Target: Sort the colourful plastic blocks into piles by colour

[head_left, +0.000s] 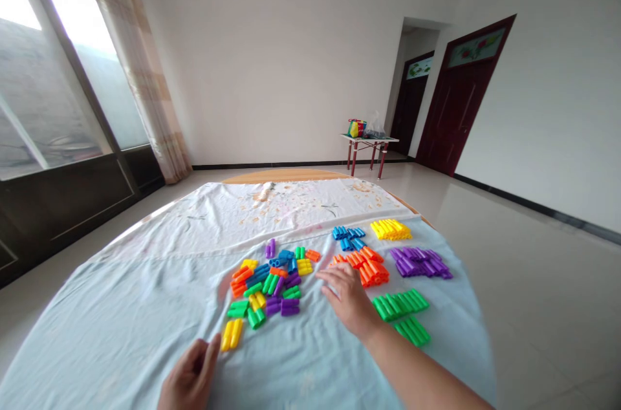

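My left hand is at the front of the table, its fingers loosely curled and apart with nothing seen in them. Its tip comes close to a yellow plastic tube pair; whether they touch I cannot tell. My right hand hovers between a mixed heap and an orange tube pile, fingers stretched out toward the left, nothing visible in them. In the mixed heap lie green tubes, purple tubes, blue tubes and orange tubes. The hand hides part of the orange pile.
Sorted by colour at the right are a blue pile, a yellow pile, a purple pile and a green pile. A pale blue cloth covers the round table. Farther back, a small table carries bags.
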Demonstrator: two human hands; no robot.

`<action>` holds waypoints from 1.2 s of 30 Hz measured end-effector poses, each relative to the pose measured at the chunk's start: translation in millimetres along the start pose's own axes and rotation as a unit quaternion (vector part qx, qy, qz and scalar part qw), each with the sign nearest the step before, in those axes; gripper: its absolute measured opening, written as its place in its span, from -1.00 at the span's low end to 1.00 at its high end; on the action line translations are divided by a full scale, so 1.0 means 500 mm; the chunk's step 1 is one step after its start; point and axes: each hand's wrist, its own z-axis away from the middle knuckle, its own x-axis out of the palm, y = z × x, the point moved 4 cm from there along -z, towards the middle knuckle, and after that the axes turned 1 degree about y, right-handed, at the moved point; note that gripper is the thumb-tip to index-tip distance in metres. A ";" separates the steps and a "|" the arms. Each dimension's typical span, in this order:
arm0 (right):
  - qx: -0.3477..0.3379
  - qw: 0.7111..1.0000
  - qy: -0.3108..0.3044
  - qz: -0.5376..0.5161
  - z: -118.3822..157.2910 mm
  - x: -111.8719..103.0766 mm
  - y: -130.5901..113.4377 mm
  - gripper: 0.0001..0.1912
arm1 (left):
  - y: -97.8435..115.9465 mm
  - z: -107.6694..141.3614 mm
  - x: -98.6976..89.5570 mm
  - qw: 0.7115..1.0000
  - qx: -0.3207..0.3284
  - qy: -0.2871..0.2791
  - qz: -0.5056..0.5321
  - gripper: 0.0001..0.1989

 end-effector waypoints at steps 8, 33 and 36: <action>0.038 0.995 -0.057 -0.073 0.117 0.064 -0.015 -0.65 | 0.005 0.001 0.002 1.000 0.012 0.012 -0.020 -0.61; 0.028 0.994 -0.026 -0.107 0.133 0.061 -0.007 -0.62 | 0.022 -0.014 0.008 0.988 0.088 -0.028 -0.126 -0.67; 0.034 0.993 -0.021 -0.108 0.132 0.059 -0.008 -0.61 | 0.042 0.006 0.026 0.983 0.150 -0.033 -0.097 -0.68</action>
